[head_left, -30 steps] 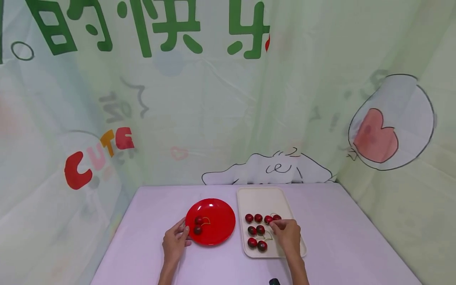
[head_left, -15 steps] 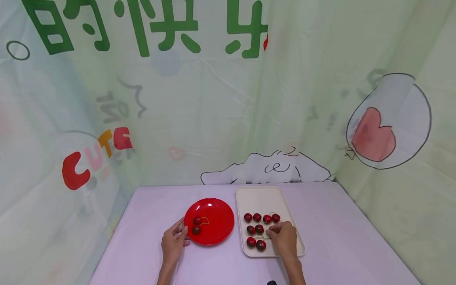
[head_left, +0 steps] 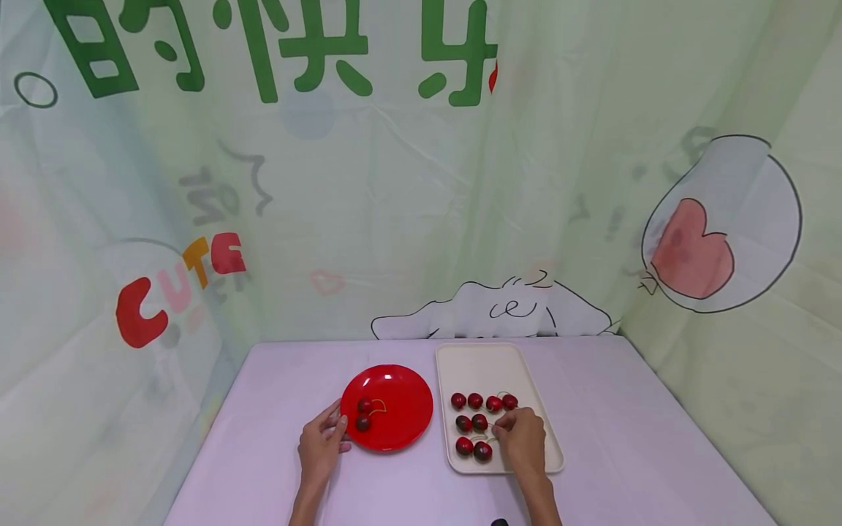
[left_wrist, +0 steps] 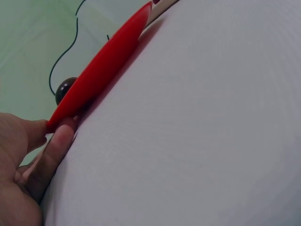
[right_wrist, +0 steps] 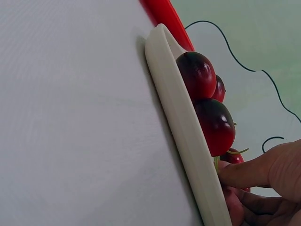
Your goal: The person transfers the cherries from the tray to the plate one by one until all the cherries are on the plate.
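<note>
My left hand (head_left: pixel 319 447) holds the left rim of a round red plate (head_left: pixel 404 416); in the left wrist view the thumb is at the rim with fingers beneath. Two dark red cherries (head_left: pixel 365 413) joined by a stem lie on that plate. To the right is a cream rectangular tray (head_left: pixel 483 365) with several cherries (head_left: pixel 483 451) in rows. Over the tray's right part, my right hand (head_left: pixel 524 438) pinches green cherry stems (right_wrist: pixel 217 162) beside the middle row. The fingertips partly hide the stems. Those cherries (head_left: pixel 479 422) still rest in the tray.
A pale lilac cloth covers the table (head_left: pixel 276 380). Printed curtains (head_left: pixel 421 219) enclose its back and sides. A small dark object (head_left: pixel 500 522) shows at the bottom edge, mostly out of view.
My right hand has moved from the back-row cherries toward me and slightly left, to the middle-row stems. My left hand stays on the plate.
</note>
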### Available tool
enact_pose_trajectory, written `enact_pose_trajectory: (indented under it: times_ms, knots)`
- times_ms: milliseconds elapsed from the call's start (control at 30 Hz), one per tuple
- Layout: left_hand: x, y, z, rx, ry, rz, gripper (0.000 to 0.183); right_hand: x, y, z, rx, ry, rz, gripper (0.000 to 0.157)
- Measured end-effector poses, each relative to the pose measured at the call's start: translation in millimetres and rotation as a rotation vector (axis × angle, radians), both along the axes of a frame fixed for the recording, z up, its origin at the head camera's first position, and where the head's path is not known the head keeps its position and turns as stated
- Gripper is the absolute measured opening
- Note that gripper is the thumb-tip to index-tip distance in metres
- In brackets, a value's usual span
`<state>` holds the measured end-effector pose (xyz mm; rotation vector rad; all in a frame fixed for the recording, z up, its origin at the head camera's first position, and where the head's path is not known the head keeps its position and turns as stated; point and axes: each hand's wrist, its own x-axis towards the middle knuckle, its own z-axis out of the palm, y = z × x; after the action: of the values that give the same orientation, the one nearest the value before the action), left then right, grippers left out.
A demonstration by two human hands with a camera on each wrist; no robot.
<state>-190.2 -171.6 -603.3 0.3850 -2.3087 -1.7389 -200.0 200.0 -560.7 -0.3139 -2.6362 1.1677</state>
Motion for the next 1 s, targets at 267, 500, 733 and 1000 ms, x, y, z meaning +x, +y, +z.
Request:
enact_pose_trajectory:
  times_ms: [267,500,733,1000]
  knots:
    - [0.0,0.9,2.4,0.003,0.016,-0.002,0.044,-0.5,1.9,0.5,0.001,0.013,0.004,0.009]
    - [0.0,-0.1,4.0,0.000,-0.005,0.004,0.044,2.2,6.2,6.1,-0.024,0.012,0.007,0.008]
    - [2.1,1.2,6.3,0.000,-0.023,0.008,0.045,1.6,9.6,3.2,-0.174,-0.084,-0.003,0.008]
    - [4.7,2.5,9.4,0.005,-0.011,-0.002,0.045,-2.2,14.9,-4.1,-0.407,-0.116,0.003,0.006]
